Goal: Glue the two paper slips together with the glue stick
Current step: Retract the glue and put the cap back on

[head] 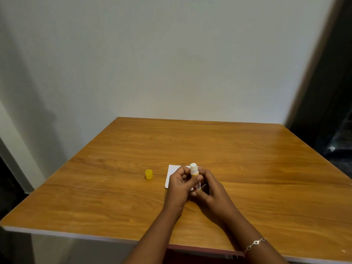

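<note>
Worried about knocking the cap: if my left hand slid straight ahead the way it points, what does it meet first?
Probably just the paper lying under it, then bare table. The left hand, holding the glue stick, points away and slightly right; the cap stands off to its left. Height is unclear.

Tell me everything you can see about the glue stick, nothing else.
The glue stick is a small tube, plastic by its look, white on top with a yellow band below. It is uncapped, white glue showing at the tip. Both the left hand and the right hand hold it roughly upright over the paper. Its yellow cap stands apart on the table.
</note>
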